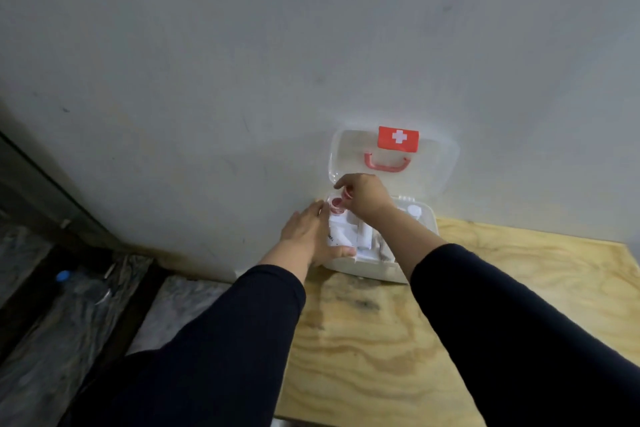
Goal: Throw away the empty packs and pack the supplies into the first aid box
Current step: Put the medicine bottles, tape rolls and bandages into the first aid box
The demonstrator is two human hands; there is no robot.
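Two bare hands at centre frame, over the first aid box (pixel 367 269) on the plywood table (pixel 467 305). Left hand (pixel 306 236) flat, fingers pressed together along the box's left edge, probably steadying it. Right hand (pixel 363 196) pinching a small red item (pixel 346 193) above the back left compartment. Clear lid (pixel 394 158) propped open against the wall.

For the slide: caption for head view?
Right hand places red-capped items in open first aid box; left hand steadies it.
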